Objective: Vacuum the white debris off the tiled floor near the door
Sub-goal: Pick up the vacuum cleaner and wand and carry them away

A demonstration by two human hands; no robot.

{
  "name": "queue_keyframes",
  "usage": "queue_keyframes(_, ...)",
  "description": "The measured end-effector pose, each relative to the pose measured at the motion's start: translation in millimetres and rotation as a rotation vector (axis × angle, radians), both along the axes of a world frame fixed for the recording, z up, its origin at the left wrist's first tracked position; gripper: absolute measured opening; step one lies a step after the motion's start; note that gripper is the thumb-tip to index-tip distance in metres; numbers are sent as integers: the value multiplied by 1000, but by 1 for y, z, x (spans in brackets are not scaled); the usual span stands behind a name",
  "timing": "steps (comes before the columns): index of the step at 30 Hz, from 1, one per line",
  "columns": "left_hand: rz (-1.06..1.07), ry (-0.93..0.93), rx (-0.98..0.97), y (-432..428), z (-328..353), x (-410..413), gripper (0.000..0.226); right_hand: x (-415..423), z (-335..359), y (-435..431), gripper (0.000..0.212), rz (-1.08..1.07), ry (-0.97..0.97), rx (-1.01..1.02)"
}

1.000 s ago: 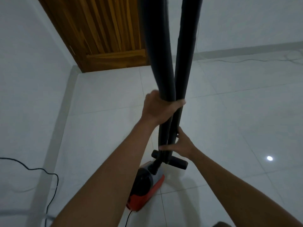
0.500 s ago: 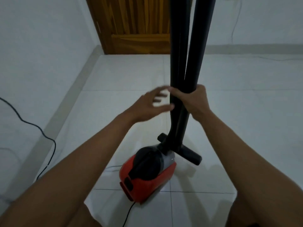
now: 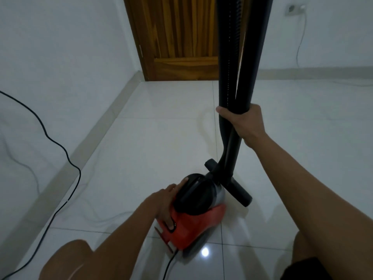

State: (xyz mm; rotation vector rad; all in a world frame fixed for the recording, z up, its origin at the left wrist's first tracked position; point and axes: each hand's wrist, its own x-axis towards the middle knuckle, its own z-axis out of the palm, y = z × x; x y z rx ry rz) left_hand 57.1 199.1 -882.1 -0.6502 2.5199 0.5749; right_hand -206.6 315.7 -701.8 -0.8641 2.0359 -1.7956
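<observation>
Clamped in the right hand (image 3: 245, 126) are two things at once: a smooth black rigid vacuum tube (image 3: 254, 57) and a black ribbed flexible hose (image 3: 228, 57). The fingers are curled round both and squeeze them side by side. Above that grip the pair rises nearly upright and runs out of the top of the view. Below it the tube drops to a black T-shaped floor nozzle (image 3: 240, 190) on the glossy white tiled floor (image 3: 151, 138), while the hose bends down and to the left into a small canister vacuum cleaner with a red plastic body and a black domed top (image 3: 193, 223).

Lower left of the grip, the left hand (image 3: 163, 203) rests on that canister. Its fingers lie fairly straight over the dome and its thumb sits on a dark switch at the rear of the red shell. A black lead (image 3: 169, 261) trails from the canister's back end toward the person.

Beyond the grip, behind the tube and hose, stands a varnished brown wooden door (image 3: 181, 37), shut. Far left of the grip a black power cord (image 3: 60, 146) snakes along the pale skirting (image 3: 101, 126). Up and right, a white wall socket (image 3: 292, 9) has a thin cable (image 3: 300, 41) hanging from it. White debris cannot be made out against the pale tiles.
</observation>
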Motion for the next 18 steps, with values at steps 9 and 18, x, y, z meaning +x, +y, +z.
queue_keyframes(9,-59,82,-160,-7,-24,-5,161,-13,-28,2,28,-29,-31,2)
queue_keyframes(18,-61,72,-294,-1,-25,-2,158,-18,-29,-1,23,-26,-28,-30)
